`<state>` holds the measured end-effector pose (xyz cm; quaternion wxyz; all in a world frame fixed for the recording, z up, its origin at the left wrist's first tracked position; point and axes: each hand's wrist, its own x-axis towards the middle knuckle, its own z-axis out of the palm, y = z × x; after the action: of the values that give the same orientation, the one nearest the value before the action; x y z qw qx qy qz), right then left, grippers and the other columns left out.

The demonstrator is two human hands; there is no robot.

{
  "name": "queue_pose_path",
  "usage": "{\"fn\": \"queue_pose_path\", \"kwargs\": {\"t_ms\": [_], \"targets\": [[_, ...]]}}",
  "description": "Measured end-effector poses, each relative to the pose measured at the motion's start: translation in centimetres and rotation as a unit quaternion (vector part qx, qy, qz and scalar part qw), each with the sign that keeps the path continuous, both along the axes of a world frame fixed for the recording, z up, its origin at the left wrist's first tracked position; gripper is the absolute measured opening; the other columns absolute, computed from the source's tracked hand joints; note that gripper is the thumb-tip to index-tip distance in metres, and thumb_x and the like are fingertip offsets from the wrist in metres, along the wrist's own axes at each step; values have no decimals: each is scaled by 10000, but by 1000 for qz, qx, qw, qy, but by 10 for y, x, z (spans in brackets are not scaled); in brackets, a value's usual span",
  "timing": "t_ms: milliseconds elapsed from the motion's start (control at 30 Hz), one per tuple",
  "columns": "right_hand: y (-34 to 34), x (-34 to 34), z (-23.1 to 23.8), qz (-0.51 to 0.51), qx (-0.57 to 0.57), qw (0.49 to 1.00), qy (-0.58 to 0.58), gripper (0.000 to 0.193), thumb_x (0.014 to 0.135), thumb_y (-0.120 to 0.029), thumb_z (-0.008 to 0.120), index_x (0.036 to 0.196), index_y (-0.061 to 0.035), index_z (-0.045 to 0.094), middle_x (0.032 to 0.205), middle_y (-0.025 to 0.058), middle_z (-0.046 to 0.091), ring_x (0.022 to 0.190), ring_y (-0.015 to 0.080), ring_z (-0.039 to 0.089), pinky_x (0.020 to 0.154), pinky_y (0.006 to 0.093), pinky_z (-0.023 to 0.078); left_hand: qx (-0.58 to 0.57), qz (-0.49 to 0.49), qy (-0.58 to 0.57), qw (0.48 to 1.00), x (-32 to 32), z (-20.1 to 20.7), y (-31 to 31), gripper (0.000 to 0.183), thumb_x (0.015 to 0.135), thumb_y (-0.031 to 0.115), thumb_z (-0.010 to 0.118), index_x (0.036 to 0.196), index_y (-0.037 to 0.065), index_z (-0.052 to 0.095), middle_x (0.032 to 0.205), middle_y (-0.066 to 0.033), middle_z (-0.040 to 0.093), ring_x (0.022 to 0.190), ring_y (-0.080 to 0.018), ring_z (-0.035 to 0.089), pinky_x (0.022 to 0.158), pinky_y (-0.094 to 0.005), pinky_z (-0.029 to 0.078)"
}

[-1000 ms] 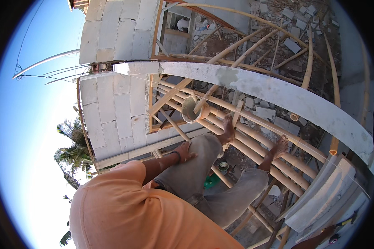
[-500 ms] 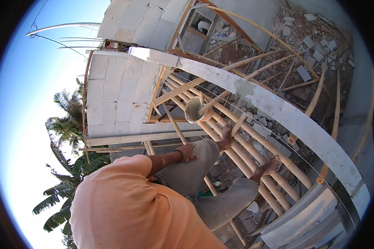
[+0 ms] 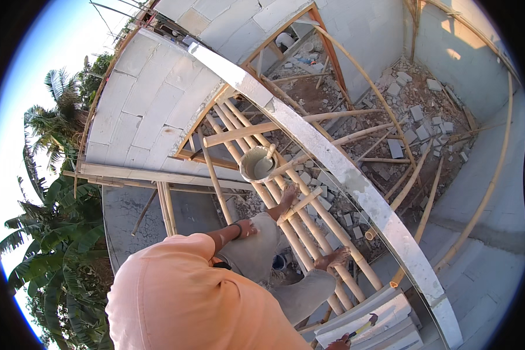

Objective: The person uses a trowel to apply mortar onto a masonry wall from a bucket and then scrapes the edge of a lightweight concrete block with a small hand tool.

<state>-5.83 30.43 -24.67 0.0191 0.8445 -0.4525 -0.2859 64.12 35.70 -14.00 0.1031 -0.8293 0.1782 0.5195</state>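
Observation:
My left hand [image 3: 248, 228] lies on my bent left knee, its fingers against the grey trousers [image 3: 254, 251] and holding nothing. At the lower edge my right hand [image 3: 339, 343] shows only in part, closed on the handle end of a hammer [image 3: 364, 326]. The hammer has a yellowish handle and a dark head, and extends over a stack of pale blocks [image 3: 385, 318]. Ahead of my left foot [image 3: 287, 197], a mortar-smeared bucket [image 3: 256, 165] stands on bamboo poles [image 3: 309, 224], with grey stuff inside and a light handle-like piece at its rim.
My right foot [image 3: 332, 259] also rests on the poles. A long concrete beam [image 3: 332, 154] curves past on the right. Rubble and broken blocks [image 3: 414, 125] lie below. A block wall [image 3: 151, 116] rises at the left, and a wooden plank [image 3: 239, 134] crosses the poles.
The view has turned and shifted. My right hand and the hammer have come into sight at the lower edge. My left hand stays on my knee.

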Motion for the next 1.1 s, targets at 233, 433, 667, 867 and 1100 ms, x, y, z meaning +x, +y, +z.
{"fn": "queue_pose_path", "kwargs": {"t_ms": [233, 433, 667, 867, 1100], "targets": [[-90, 269, 123, -381, 243, 805, -384, 328, 810, -227, 703, 750, 66, 567, 614, 159, 548, 545, 287, 474, 565, 419, 423, -254, 185, -95, 945, 149, -23, 3, 383, 890, 387, 610, 1110, 74, 619, 988, -73, 625, 910, -192, 560, 823, -350, 448], [-128, 457, 188, -232, 298, 862, -338, 391, 790, -307, 706, 882, 65, 624, 673, 210, 615, 637, 367, 625, 614, 429, 478, -535, 566, -42, 626, 347, 44, -105, 283, 904, 334, 625, 994, 70, 576, 915, -21, 578, 808, -113, 553, 621, -265, 412], [-154, 650, 263, -87, 340, 848, -397, 351, 783, -324, 711, 905, -2, 642, 692, 184, 641, 638, 374, 640, 608, 420, 496, -516, 603, 14, 608, 482, 120, -169, 1077, 700, 544, 770, 1429, -64, 262, 1457, -308, 236, 1331, -467, 298, 1038, -575, 348], [-180, 785, 290, 42, 321, 899, -296, 313, 808, -297, 673, 846, 4, 594, 804, 207, 631, 761, 399, 624, 676, 461, 496, -458, 616, -22, 641, 532, 98, -178, 910, 693, 383, 800, 1360, -52, 359, 1448, -256, 288, 1335, -405, 313, 1042, -583, 328], [-212, 878, 291, 126, 294, 919, -232, 337, 813, -317, 649, 918, -3, 591, 892, 188, 648, 833, 362, 646, 742, 458, 517, -329, -315, -348, 819, 554, 188, -181, 751, 733, 125, 663, 1418, 42, 366, 1565, -154, 137, 1451, -351, 79, 1174, -494, 115]]}}
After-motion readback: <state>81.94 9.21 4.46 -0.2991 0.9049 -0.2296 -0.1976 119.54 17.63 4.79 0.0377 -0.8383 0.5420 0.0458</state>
